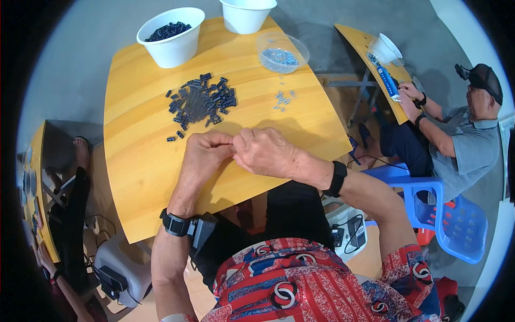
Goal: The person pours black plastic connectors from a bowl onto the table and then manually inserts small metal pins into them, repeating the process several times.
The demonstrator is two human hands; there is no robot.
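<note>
My left hand (208, 152) and my right hand (264, 152) meet over the near part of the wooden table, fingertips together. Both are closed in a pinch, and whatever lies between the fingers is hidden. Just beyond my left hand spreads a heap of small black plastic pieces (199, 103), a few of them apart at its near left edge. Farther off to the right of the heap are several small silvery metal pieces (281, 100), too small to name exactly.
A white bucket (171, 48) with more black pieces stands at the far left of the table (145, 182). Another white bucket (248, 16) and a clear round tub (281, 56) of metal pieces stand beyond. A co-worker (456, 129) sits right, near a blue plastic chair (461, 231).
</note>
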